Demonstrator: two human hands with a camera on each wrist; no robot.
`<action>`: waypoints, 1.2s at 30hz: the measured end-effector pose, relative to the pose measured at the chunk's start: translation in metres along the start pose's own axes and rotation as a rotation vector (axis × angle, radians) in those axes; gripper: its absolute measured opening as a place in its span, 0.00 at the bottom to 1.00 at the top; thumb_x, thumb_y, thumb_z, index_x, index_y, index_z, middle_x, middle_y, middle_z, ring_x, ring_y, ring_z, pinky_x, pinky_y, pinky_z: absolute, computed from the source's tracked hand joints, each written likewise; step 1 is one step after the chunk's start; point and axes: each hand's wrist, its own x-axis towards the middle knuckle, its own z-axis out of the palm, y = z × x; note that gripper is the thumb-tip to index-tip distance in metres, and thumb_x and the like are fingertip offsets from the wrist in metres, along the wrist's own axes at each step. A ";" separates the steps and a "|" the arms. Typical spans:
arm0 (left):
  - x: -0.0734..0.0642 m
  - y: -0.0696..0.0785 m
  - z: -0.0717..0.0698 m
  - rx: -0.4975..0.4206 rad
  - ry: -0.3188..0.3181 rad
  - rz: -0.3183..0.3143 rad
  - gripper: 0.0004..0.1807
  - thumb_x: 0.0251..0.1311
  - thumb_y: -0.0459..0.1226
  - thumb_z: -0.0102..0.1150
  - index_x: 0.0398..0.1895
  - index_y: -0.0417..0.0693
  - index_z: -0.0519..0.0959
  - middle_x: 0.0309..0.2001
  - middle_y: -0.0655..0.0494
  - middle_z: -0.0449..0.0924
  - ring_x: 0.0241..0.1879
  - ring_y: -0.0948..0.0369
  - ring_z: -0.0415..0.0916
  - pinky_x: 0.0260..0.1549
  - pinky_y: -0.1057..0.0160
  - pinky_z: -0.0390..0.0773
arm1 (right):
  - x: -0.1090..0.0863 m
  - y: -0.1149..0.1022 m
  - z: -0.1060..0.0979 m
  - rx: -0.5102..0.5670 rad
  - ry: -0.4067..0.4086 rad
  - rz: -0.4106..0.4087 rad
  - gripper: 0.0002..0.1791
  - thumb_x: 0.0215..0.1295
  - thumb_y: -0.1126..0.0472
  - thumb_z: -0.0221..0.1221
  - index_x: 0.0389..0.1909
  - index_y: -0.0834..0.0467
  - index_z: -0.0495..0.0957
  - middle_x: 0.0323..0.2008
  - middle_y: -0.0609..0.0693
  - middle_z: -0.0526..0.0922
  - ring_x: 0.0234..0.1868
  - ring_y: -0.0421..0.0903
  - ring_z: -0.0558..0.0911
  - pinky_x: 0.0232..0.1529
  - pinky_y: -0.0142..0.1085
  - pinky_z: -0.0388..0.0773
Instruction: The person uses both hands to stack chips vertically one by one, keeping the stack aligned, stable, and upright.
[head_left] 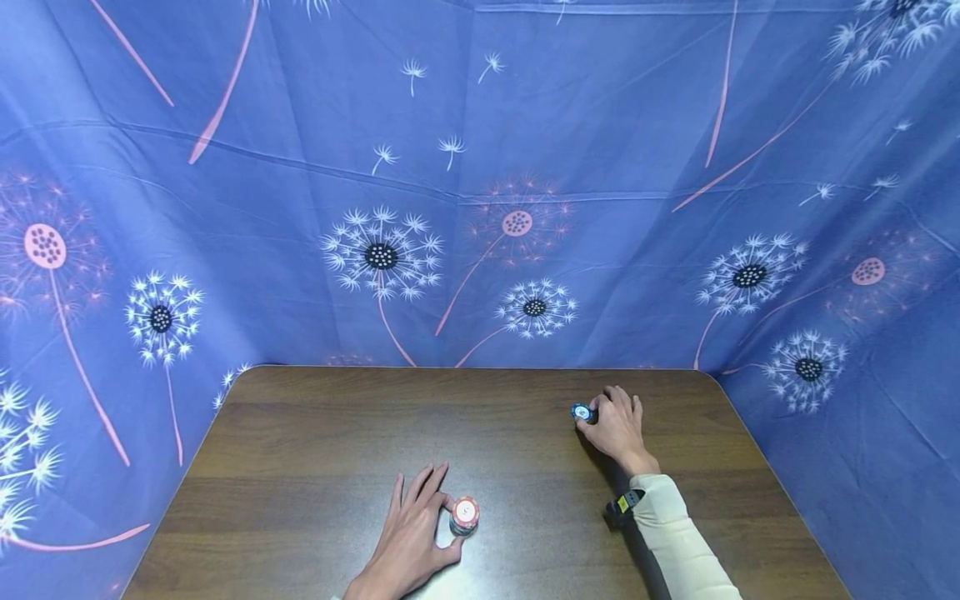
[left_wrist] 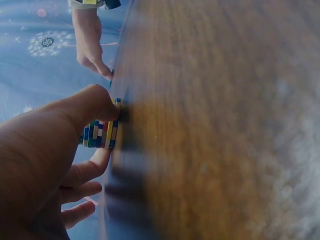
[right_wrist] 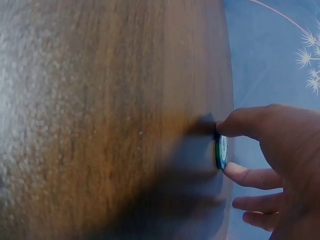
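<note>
Near the front middle of the table stands a stack of poker chips [head_left: 465,518], a red-edged one with a white centre on top. My left hand [head_left: 408,533] pinches this stack between thumb and index finger, the other fingers spread. In the left wrist view the stack [left_wrist: 100,134] shows blue, white, red, yellow and green edges. Farther back on the right, my right hand [head_left: 617,425] pinches a blue poker chip [head_left: 582,412] with a pale centre by its rim. The right wrist view shows this chip [right_wrist: 222,150] lying flat, close on the tabletop, with a green tint along its edge.
The brown wooden table [head_left: 337,433] has rounded back corners. A blue cloth [head_left: 465,208] with dandelion prints hangs behind it and along both sides. A dark device with a yellow label [head_left: 624,503] is strapped at the right wrist, over a pale sleeve [head_left: 678,533].
</note>
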 end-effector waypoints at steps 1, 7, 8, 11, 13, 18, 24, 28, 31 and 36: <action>0.000 0.000 0.000 0.001 0.006 0.003 0.19 0.39 0.48 0.79 0.34 0.57 0.81 0.73 0.44 0.75 0.74 0.41 0.69 0.70 0.24 0.60 | 0.000 0.001 0.000 0.001 -0.002 -0.003 0.19 0.60 0.54 0.72 0.40 0.66 0.80 0.68 0.76 0.72 0.76 0.74 0.63 0.75 0.75 0.47; 0.000 0.000 0.001 0.005 0.024 0.013 0.19 0.37 0.47 0.80 0.33 0.57 0.81 0.73 0.43 0.76 0.73 0.40 0.70 0.69 0.24 0.61 | -0.002 0.003 0.001 0.030 -0.014 -0.008 0.19 0.59 0.54 0.72 0.37 0.65 0.79 0.69 0.77 0.70 0.77 0.75 0.60 0.76 0.75 0.43; 0.000 0.000 0.001 0.004 0.018 0.009 0.19 0.38 0.48 0.79 0.33 0.57 0.81 0.73 0.43 0.76 0.73 0.41 0.69 0.69 0.24 0.61 | -0.003 0.003 0.001 0.032 -0.011 -0.009 0.19 0.58 0.54 0.73 0.36 0.65 0.79 0.69 0.77 0.70 0.77 0.76 0.60 0.76 0.75 0.43; 0.000 0.000 0.001 0.002 -0.003 -0.004 0.19 0.39 0.48 0.79 0.34 0.57 0.81 0.74 0.44 0.75 0.74 0.41 0.68 0.71 0.24 0.59 | -0.006 0.004 0.002 0.034 0.004 -0.018 0.18 0.56 0.53 0.73 0.33 0.64 0.80 0.69 0.77 0.71 0.77 0.75 0.61 0.76 0.75 0.45; 0.000 -0.001 0.001 -0.001 -0.012 -0.008 0.19 0.40 0.48 0.79 0.34 0.57 0.81 0.74 0.44 0.75 0.75 0.41 0.68 0.71 0.24 0.59 | -0.009 0.004 0.002 0.036 0.017 -0.024 0.17 0.55 0.53 0.73 0.31 0.63 0.80 0.69 0.76 0.72 0.77 0.75 0.62 0.75 0.76 0.46; 0.000 -0.001 0.001 -0.003 -0.015 -0.008 0.19 0.40 0.48 0.79 0.34 0.57 0.81 0.74 0.44 0.74 0.75 0.41 0.68 0.71 0.24 0.59 | -0.017 0.004 0.002 0.054 0.043 -0.031 0.17 0.52 0.54 0.73 0.29 0.61 0.79 0.69 0.77 0.72 0.77 0.75 0.63 0.74 0.77 0.46; 0.000 -0.001 0.000 -0.001 -0.019 -0.010 0.19 0.40 0.48 0.79 0.35 0.57 0.82 0.74 0.44 0.74 0.75 0.41 0.68 0.71 0.24 0.59 | -0.026 0.004 0.002 0.048 0.035 -0.028 0.18 0.52 0.54 0.74 0.30 0.62 0.79 0.72 0.78 0.69 0.77 0.78 0.61 0.74 0.78 0.46; 0.001 -0.001 0.000 0.005 -0.020 -0.012 0.19 0.40 0.48 0.79 0.35 0.57 0.82 0.74 0.44 0.74 0.75 0.42 0.68 0.71 0.25 0.60 | -0.033 0.002 0.001 0.036 0.038 -0.038 0.18 0.51 0.54 0.74 0.30 0.62 0.79 0.71 0.78 0.70 0.77 0.77 0.62 0.74 0.77 0.48; 0.001 -0.001 0.000 0.008 -0.017 -0.010 0.19 0.40 0.48 0.80 0.35 0.56 0.82 0.74 0.44 0.74 0.74 0.42 0.68 0.70 0.24 0.60 | -0.040 0.000 0.002 0.027 0.055 -0.057 0.18 0.50 0.53 0.75 0.30 0.60 0.79 0.70 0.78 0.71 0.76 0.77 0.65 0.73 0.77 0.51; 0.000 -0.001 0.001 0.007 -0.031 -0.020 0.19 0.41 0.48 0.79 0.35 0.56 0.82 0.74 0.44 0.74 0.75 0.42 0.68 0.71 0.24 0.59 | -0.052 0.000 0.005 0.031 0.072 -0.072 0.18 0.50 0.52 0.75 0.30 0.59 0.79 0.70 0.76 0.73 0.74 0.77 0.67 0.72 0.76 0.55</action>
